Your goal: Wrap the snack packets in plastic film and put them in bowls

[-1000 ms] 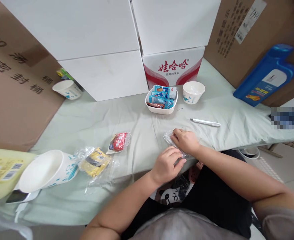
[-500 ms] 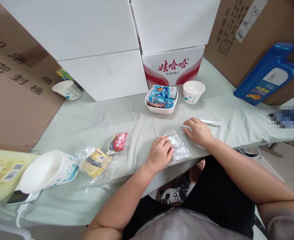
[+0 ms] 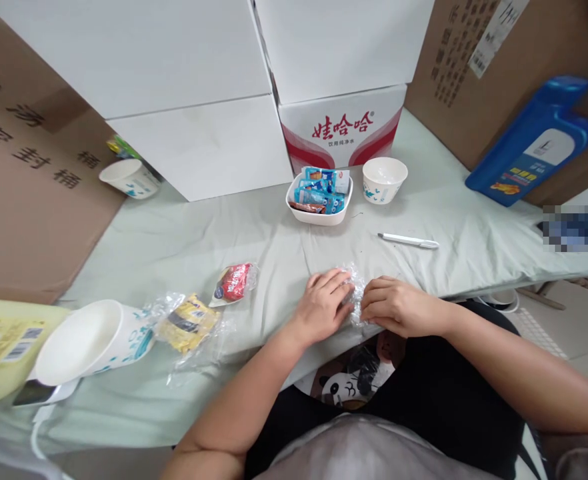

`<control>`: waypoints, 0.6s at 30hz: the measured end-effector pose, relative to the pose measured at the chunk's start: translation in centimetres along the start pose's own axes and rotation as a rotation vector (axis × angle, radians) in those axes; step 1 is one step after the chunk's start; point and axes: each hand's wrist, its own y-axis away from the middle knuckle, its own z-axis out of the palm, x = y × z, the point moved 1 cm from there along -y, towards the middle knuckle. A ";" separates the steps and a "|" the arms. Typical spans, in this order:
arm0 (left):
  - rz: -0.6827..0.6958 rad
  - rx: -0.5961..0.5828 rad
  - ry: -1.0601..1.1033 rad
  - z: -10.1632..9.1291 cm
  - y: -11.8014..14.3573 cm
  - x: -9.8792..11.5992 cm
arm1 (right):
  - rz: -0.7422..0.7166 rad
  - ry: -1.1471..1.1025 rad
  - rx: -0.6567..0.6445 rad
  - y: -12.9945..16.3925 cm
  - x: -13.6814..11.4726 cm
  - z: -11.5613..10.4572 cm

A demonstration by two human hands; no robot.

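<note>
A crinkled clear plastic wrapper [image 3: 353,293] lies at the near edge of the pale green tablecloth [image 3: 214,233]. My left hand [image 3: 321,305] presses on its left side with fingers spread over it. My right hand [image 3: 397,307] pinches its right side with curled fingers. Most of the wrapper is hidden between the two hands.
To the left lie a red snack packet [image 3: 234,283], a yellow snack in a clear bag [image 3: 189,324] and a tipped paper bowl [image 3: 91,340]. Behind are a white dish of blue packets [image 3: 319,196], a paper bowl [image 3: 384,179], a pen [image 3: 408,241], white boxes and a blue jug [image 3: 534,147].
My right hand came back from beside the pen to the wrapper. The wrapper, spread flat half a second ago, is now bunched between both hands.
</note>
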 end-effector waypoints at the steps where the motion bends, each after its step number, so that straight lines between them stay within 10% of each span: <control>1: 0.037 -0.031 0.022 -0.1 0.0 0.1 | 0.000 -0.027 -0.006 0.0 -0.2 -0.1; 11: 0.051 0.100 0.125 1.0 0.5 -0.9 | 0.341 0.219 0.191 -2.7 2.5 1.3; 18: 0.016 0.116 0.177 1.0 0.5 -1.1 | 0.585 0.406 0.058 -5.3 3.4 2.1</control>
